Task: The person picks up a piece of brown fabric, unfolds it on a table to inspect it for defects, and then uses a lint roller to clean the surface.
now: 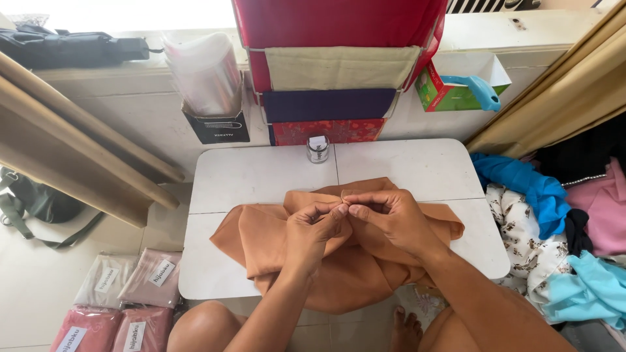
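The cloth [339,261] lies bunched on the desk [417,169], not yet folded flat, while we hold our left hand [312,229] and right hand [391,218] together, fingers [340,210] pinching its top edge near the jar [317,149].

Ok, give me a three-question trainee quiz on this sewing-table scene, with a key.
1. True or false: both the left hand and the right hand are pinching the crumpled orange-brown cloth at one spot.
2. What stands at the far edge of the white folding table?
A. a small glass jar with a white label
B. a red mug
C. a pair of scissors
3. Fill in: the pile of blue, pink and floral fabrics lies on the person's ____ side.

Key: 1 true; 2 A, the small glass jar with a white label; 3 right.
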